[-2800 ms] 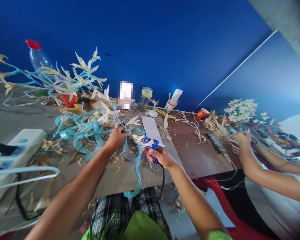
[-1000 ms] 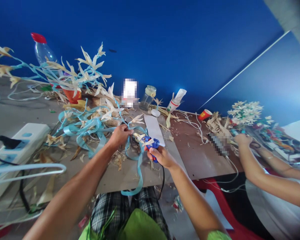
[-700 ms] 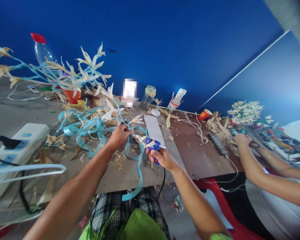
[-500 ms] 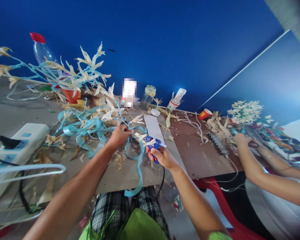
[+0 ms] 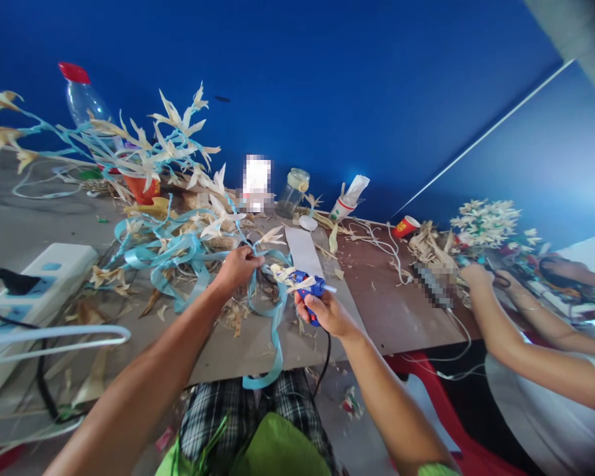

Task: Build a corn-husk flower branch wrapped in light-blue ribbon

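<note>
My right hand [image 5: 324, 312] is wrapped round the grip of a blue hot glue gun [image 5: 308, 285], its nozzle end pointing left and pale husk scraps round it. A white glue stick shows at its rear, and a black cord hangs below. Left of the nozzle, my left hand [image 5: 242, 266] is closed in a pinch on light blue ribbon [image 5: 276, 330], near a blue-wrapped flower stem [image 5: 240, 231]. Its fingertips partly hide the pinched spot. The ribbon's free end hangs over the table edge. Pale husk flowers [image 5: 221, 215] and looped ribbon [image 5: 171, 254] lie beside my left hand.
At left are a white power strip [image 5: 39, 277] and a clear bottle with a red cap [image 5: 75, 73]. A glass jar [image 5: 293, 192] and a paper cup with tissue [image 5: 344, 206] stand by the wall. A co-worker's hands [image 5: 478, 277] hold scissors [image 5: 500, 281] at right.
My right hand has drawn the glue gun slightly right, away from my left hand. The left hand stays nearly still, and the ribbon's hanging end has shifted a little left.
</note>
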{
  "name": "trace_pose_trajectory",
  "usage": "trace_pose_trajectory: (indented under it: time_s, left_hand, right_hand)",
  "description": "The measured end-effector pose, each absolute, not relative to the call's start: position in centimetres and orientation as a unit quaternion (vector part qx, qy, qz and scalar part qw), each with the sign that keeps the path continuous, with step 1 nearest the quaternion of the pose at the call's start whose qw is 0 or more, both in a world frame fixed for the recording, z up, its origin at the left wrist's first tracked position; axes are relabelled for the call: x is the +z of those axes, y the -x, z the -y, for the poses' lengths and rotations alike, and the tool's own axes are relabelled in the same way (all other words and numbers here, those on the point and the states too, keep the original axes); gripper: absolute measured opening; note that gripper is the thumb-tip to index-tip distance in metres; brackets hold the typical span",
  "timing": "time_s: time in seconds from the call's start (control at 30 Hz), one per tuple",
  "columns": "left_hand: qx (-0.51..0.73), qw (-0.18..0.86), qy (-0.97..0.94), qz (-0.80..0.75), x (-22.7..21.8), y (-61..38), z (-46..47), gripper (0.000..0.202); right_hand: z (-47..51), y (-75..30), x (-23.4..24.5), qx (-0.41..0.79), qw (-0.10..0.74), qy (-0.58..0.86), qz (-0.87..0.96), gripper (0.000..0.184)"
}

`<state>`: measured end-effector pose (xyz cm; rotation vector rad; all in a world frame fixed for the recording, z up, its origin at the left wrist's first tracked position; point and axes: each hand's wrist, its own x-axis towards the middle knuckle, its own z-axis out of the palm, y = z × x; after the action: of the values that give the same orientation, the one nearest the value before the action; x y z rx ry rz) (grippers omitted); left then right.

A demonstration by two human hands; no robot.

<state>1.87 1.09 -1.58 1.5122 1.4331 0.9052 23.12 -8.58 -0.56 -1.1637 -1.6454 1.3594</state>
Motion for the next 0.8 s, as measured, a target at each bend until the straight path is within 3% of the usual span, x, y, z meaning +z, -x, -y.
trace_pose_trajectory:
  time_s: [0.8]
  left_hand:
    - [0.369, 0.426, -0.595, -0.573, -1.6, -1.7, -1.0, 0.027]
  right_hand:
    - [7.7, -22.5, -1.1, 0.539, 0.344, 0.452, 0.623, 0.045]
